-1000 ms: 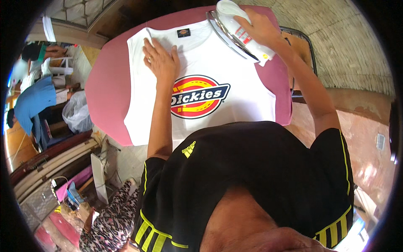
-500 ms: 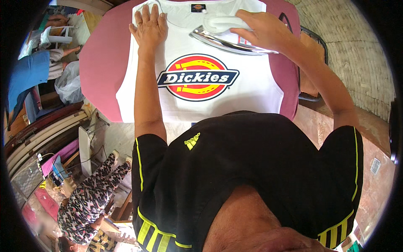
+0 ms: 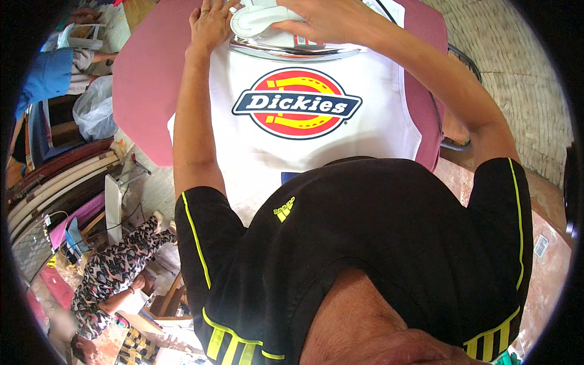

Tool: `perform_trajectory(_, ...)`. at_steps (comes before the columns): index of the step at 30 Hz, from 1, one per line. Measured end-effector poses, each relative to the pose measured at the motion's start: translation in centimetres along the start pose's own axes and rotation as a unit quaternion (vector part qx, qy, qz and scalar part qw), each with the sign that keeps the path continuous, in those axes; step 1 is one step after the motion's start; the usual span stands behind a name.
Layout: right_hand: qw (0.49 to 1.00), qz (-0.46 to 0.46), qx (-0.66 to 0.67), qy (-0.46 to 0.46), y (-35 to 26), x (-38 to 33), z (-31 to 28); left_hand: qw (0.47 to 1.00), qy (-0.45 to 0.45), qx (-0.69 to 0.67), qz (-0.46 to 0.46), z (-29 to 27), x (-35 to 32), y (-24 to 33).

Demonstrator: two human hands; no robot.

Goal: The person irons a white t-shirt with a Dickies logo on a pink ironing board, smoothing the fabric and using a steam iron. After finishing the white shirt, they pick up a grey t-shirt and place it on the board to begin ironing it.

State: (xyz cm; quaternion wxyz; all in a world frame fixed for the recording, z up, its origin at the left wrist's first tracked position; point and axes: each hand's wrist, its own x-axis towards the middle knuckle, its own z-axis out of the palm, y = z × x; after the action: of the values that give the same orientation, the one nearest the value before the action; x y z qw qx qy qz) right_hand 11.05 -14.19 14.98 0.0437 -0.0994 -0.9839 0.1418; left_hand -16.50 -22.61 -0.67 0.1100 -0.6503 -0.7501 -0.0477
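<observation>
A white sleeveless shirt (image 3: 213, 131) with a red, yellow and navy printed emblem (image 3: 297, 104) is spread over a dusty-pink padded board (image 3: 143, 91). My right hand (image 3: 325, 21) is closed on the handle of a clothes iron (image 3: 258, 23) with a white body and a shiny metal base. The iron lies over the shirt's upper part, above the emblem. Close to the iron's left tip, my left hand (image 3: 210, 25) rests at the shirt's upper left edge, fingers extended, with nothing visible in it. The upper frame edge cuts off part of both the hand and the iron.
A black metal frame (image 3: 465, 79) borders the board's right side. Further right is a woven mat-like surface (image 3: 517, 67). At left, a clear plastic bag (image 3: 96, 112) sits near long stacked rolls or boards (image 3: 64, 176). A person in patterned clothing (image 3: 115, 267) is at lower left.
The iron in my right hand has slid left across the shirt's upper part, coming close to my left hand. My left hand has shifted slightly toward the far edge.
</observation>
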Motion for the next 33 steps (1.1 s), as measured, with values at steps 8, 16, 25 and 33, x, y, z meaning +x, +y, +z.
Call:
perform_trajectory(8,0.999,0.021,0.028,-0.009,-1.9,1.6,0.2,0.997,0.040,0.014,0.056,1.9,-0.9,-3.7)
perform_trajectory(16,0.993,0.061,-0.005,0.096,-0.1,3.3,3.7,0.994,-0.018,-0.105,-0.023,-0.4,2.2,-3.3)
perform_trajectory(25,0.945,0.188,0.187,0.190,3.3,9.4,6.6,0.918,0.160,-0.362,-0.023,1.7,2.9,-4.9)
perform_trajectory(33,0.856,0.278,0.394,0.187,0.6,14.9,4.4,0.901,0.264,-0.340,-0.063,2.5,2.5,-5.0)
